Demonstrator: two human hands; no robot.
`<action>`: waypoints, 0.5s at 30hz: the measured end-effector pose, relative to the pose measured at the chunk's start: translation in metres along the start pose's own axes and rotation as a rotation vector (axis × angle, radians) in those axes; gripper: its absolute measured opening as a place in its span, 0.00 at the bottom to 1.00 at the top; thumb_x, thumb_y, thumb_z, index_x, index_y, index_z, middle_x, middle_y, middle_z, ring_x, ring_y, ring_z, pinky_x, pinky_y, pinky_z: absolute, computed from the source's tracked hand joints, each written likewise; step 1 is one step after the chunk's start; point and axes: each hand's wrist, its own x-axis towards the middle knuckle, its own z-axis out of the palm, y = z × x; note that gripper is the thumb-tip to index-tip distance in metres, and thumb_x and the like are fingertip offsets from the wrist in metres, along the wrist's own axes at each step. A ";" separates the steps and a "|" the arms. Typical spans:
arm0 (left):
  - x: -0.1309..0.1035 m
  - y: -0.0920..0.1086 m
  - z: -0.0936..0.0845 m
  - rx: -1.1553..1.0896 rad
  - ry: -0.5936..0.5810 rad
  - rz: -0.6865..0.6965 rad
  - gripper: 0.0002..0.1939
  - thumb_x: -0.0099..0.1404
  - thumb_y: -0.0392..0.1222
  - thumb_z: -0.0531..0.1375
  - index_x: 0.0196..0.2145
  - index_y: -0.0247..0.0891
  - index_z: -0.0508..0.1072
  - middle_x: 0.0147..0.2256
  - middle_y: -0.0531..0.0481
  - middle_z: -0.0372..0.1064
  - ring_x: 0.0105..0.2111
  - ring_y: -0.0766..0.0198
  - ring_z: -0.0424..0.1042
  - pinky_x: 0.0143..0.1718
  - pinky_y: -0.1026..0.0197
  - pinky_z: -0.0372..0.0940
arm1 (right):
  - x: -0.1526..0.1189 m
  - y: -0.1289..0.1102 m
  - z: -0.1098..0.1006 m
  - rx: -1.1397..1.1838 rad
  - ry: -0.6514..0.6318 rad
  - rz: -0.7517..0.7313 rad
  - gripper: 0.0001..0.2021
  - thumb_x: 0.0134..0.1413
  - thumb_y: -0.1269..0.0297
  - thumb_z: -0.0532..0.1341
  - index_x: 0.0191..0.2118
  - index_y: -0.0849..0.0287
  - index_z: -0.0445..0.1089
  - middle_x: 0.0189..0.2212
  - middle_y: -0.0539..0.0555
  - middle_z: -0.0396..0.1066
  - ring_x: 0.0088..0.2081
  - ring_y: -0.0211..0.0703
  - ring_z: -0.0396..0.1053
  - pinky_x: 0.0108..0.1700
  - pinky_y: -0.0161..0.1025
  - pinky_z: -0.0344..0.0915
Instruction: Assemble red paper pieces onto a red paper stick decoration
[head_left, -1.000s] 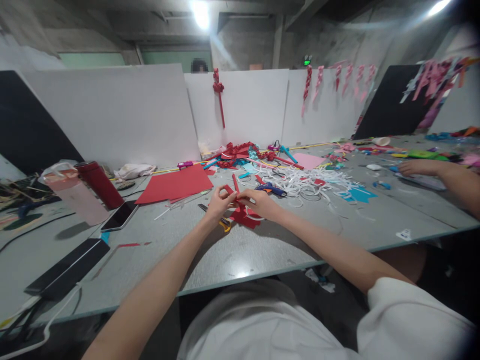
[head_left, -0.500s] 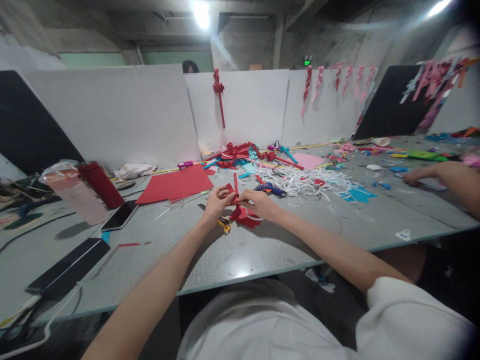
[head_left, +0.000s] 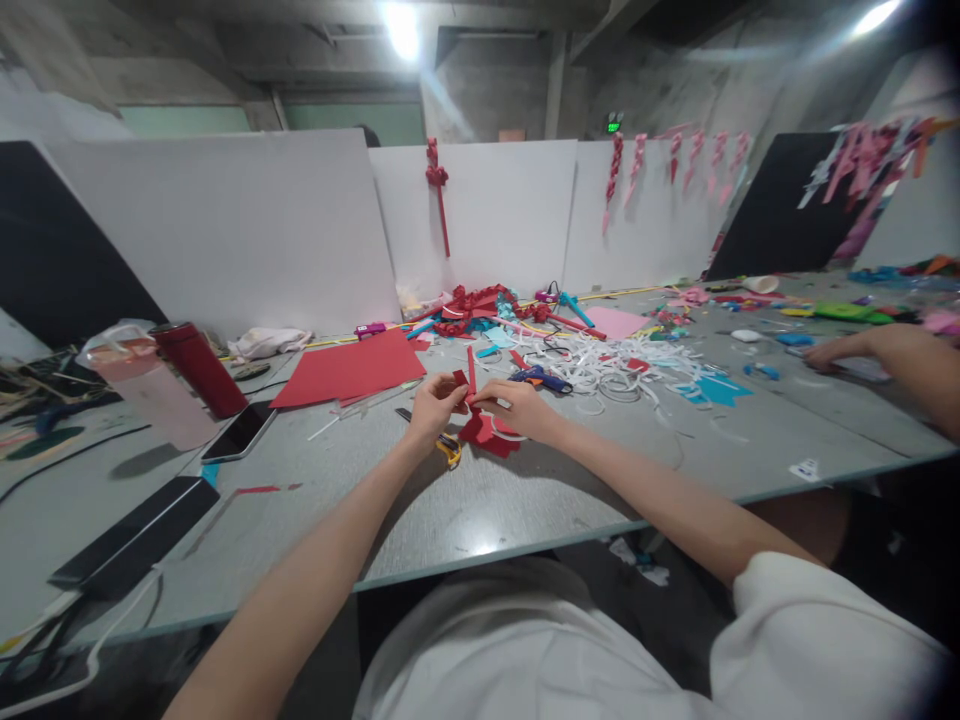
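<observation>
Both hands meet over the table at the middle of the view. My left hand (head_left: 436, 406) pinches a red paper strip (head_left: 472, 368) that stands up between the fingers. From the other side my right hand (head_left: 516, 406) closes its fingertips on the same strip; the exact fold between them is hidden. Just below lie red paper pieces (head_left: 491, 436), with a thin white strip running across them near my right hand. Yellow-handled scissors (head_left: 450, 450) rest on the table under my left hand. A blue glue gun (head_left: 541, 379) lies beyond my right hand.
Red paper sheets (head_left: 349, 370) lie left of centre, near a phone (head_left: 240, 431), a red flask (head_left: 198, 368) and a pink bottle (head_left: 154, 388). White strip scraps (head_left: 615, 360) spread to the right. Another person's arm (head_left: 892, 357) reaches in at far right. White boards (head_left: 480, 220) stand behind.
My hands stay almost in place, with the fingers shifting slightly on the red strip. The head behind the board has dropped and moved left.
</observation>
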 end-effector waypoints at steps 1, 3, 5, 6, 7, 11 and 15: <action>0.000 0.001 0.000 0.034 -0.011 0.020 0.16 0.55 0.50 0.70 0.34 0.36 0.73 0.28 0.50 0.74 0.22 0.66 0.72 0.26 0.62 0.69 | 0.001 -0.001 -0.001 0.007 0.002 0.007 0.10 0.68 0.61 0.58 0.45 0.56 0.76 0.40 0.56 0.76 0.42 0.44 0.73 0.47 0.42 0.68; -0.001 0.002 0.001 0.095 -0.021 0.049 0.14 0.57 0.49 0.68 0.34 0.36 0.75 0.28 0.50 0.74 0.22 0.66 0.71 0.25 0.63 0.67 | 0.002 -0.004 -0.002 0.029 0.021 0.039 0.10 0.67 0.60 0.59 0.44 0.56 0.76 0.38 0.55 0.77 0.40 0.44 0.73 0.46 0.41 0.67; -0.002 0.002 0.001 0.139 -0.023 0.070 0.13 0.58 0.49 0.67 0.34 0.36 0.77 0.28 0.50 0.75 0.22 0.66 0.70 0.26 0.63 0.66 | 0.003 -0.006 -0.002 0.078 0.041 0.102 0.11 0.66 0.58 0.60 0.42 0.57 0.77 0.37 0.55 0.77 0.38 0.43 0.72 0.44 0.40 0.68; -0.002 0.002 0.001 0.154 -0.026 0.082 0.13 0.59 0.50 0.66 0.34 0.36 0.78 0.28 0.50 0.75 0.22 0.67 0.70 0.26 0.64 0.65 | 0.004 -0.008 -0.002 0.117 0.045 0.143 0.11 0.65 0.57 0.61 0.42 0.58 0.77 0.36 0.54 0.77 0.37 0.42 0.72 0.42 0.40 0.68; -0.003 0.001 0.000 0.166 -0.032 0.092 0.14 0.60 0.51 0.66 0.34 0.36 0.78 0.28 0.49 0.75 0.22 0.67 0.70 0.25 0.64 0.65 | 0.004 -0.009 -0.002 0.162 0.047 0.186 0.12 0.64 0.56 0.61 0.41 0.58 0.77 0.34 0.54 0.77 0.35 0.42 0.72 0.41 0.39 0.68; -0.004 -0.001 0.000 0.204 -0.059 0.120 0.15 0.63 0.53 0.64 0.36 0.36 0.79 0.29 0.49 0.75 0.23 0.66 0.69 0.25 0.64 0.64 | 0.005 -0.010 0.000 0.344 0.058 0.326 0.14 0.60 0.53 0.64 0.38 0.60 0.77 0.31 0.53 0.77 0.32 0.40 0.72 0.39 0.37 0.68; -0.006 -0.001 0.001 0.241 -0.063 0.144 0.14 0.63 0.51 0.64 0.36 0.37 0.79 0.28 0.49 0.74 0.24 0.66 0.69 0.26 0.64 0.64 | 0.006 -0.008 0.004 0.476 0.056 0.377 0.17 0.58 0.52 0.65 0.43 0.61 0.77 0.31 0.53 0.77 0.32 0.40 0.72 0.39 0.38 0.69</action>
